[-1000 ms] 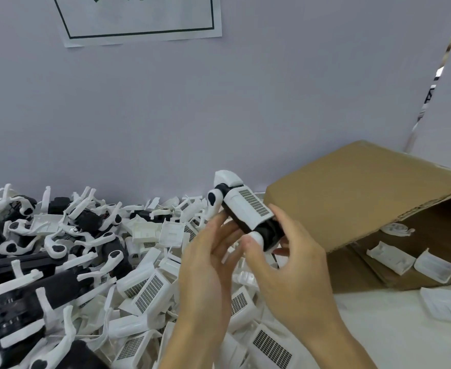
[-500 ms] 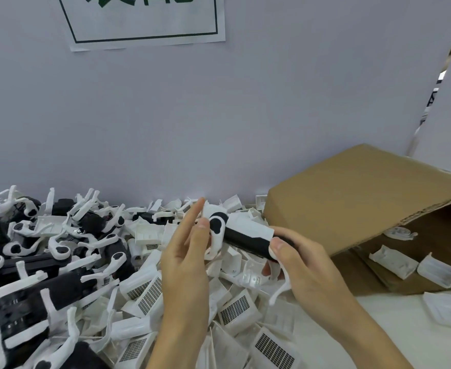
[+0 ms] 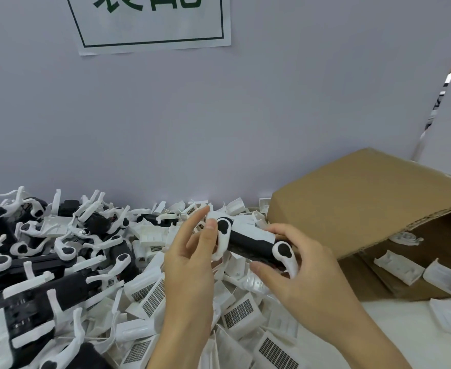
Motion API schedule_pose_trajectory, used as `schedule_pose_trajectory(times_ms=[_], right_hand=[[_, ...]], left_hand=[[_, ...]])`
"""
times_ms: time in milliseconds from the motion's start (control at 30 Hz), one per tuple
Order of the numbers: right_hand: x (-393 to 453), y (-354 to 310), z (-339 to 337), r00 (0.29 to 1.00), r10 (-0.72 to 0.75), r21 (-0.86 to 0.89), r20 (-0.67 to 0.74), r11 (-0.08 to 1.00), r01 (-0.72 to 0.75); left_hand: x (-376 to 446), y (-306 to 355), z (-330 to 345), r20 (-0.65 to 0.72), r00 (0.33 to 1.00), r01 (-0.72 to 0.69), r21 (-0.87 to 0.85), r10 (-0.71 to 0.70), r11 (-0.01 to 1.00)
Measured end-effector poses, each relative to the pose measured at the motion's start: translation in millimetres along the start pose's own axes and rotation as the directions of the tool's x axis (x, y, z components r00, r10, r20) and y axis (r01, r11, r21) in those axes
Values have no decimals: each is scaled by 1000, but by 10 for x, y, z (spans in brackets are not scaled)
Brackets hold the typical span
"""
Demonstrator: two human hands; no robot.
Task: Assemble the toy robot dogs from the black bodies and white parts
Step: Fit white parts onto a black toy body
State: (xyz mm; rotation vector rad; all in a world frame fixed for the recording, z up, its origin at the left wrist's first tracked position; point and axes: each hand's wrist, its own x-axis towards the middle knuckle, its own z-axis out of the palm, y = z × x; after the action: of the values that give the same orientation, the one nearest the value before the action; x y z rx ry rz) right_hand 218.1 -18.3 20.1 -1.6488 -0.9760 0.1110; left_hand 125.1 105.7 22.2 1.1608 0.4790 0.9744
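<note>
At the far left, a heap of assembled dogs point(image 3: 32, 294) lay on the table, black bodies with white legs sticking up at all angles. To its right the heap ran into a spread of loose white shell parts point(image 3: 152, 296), many showing a dark grid pattern on one face, and these reached under both forearms.

The left hand point(image 3: 189, 265) rose from the bottom edge over that spread. Its thumb and forefinger pinched the left end of the toy dog point(image 3: 248, 242), at the white leg with the black oval patch, while the other fingers stood fairly straight behind it. The toy dog was held in the air between the two hands, above the white parts, lying roughly level with its left end a little higher. Its black body faced the camera and a white shell covered its top side.

The right hand point(image 3: 307, 267) gripped the dog's right end: the forefinger curled over the top of the body, the thumb lay below it, and a second white leg with a black patch hung down just in front of the palm.

Further right, a cardboard box point(image 3: 365, 206) lay tipped on its side against the grey wall, its opening facing right, with a few white shells point(image 3: 418, 270) resting inside. A white sheet with green printing point(image 3: 152, 22) was fixed to the wall above.
</note>
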Motion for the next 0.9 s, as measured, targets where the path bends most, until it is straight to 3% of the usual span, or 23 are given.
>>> schedule_pose_trajectory(times_ms=[100, 233, 333, 400, 700, 900], right_hand=[[25, 42, 0, 998, 9, -61, -67, 998, -13], [36, 143, -29, 974, 226, 201, 9, 954, -223], [17, 140, 16, 922, 314, 565, 228, 728, -388], [0, 125, 40, 898, 282, 666, 337, 604, -439], [-18, 87, 26, 858, 205, 743, 472, 432, -512], [-3, 68, 29, 806, 233, 793, 544, 172, -585]], left_hand=[[-7, 23, -25, 34, 999, 4, -26, -3, 1000], [-9, 58, -62, 66, 998, 21, -211, -7, 977], [-45, 69, -15, 156, 988, 23, -248, 17, 969], [-72, 53, 11, 249, 968, 21, -242, 41, 970], [-23, -31, -2, 318, 943, -51, -156, 99, 987], [-20, -95, 12, 368, 923, -111, -16, 109, 994]])
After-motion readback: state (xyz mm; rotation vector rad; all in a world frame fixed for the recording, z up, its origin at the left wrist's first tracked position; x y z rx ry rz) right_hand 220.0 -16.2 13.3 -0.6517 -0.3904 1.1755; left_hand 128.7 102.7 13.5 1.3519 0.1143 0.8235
